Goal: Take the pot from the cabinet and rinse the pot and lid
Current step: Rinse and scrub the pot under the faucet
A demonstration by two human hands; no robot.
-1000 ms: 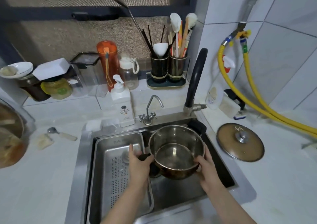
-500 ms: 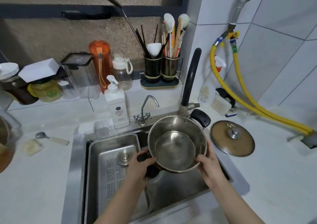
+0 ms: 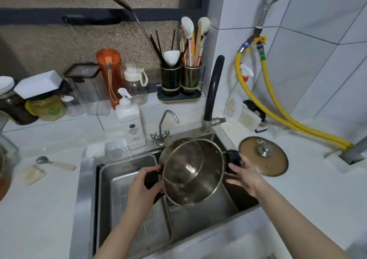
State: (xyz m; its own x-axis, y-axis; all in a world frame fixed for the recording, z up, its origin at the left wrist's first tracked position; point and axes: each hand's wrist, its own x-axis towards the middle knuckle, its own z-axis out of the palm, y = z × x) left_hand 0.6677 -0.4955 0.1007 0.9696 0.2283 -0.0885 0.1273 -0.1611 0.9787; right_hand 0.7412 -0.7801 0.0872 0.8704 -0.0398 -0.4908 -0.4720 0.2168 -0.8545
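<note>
A steel pot (image 3: 193, 171) with black side handles hangs tilted over the sink (image 3: 200, 219), its mouth turned toward me and to the right. My left hand (image 3: 142, 189) grips the left black handle. My right hand (image 3: 245, 176) holds the right black handle from the side, fingers around it. The brown glass lid (image 3: 263, 155) with a metal knob lies flat on the counter to the right of the sink, apart from both hands.
A perforated steel tray (image 3: 129, 199) fills the sink's left half. A black faucet (image 3: 213, 88) and a small chrome tap (image 3: 163, 127) stand behind the pot. A soap bottle (image 3: 131, 125), jars and utensil holders (image 3: 179, 80) line the back. Yellow hoses (image 3: 278, 109) run at right.
The pot has risen from the basin and tipped up on its side. Both hands stayed on its handles.
</note>
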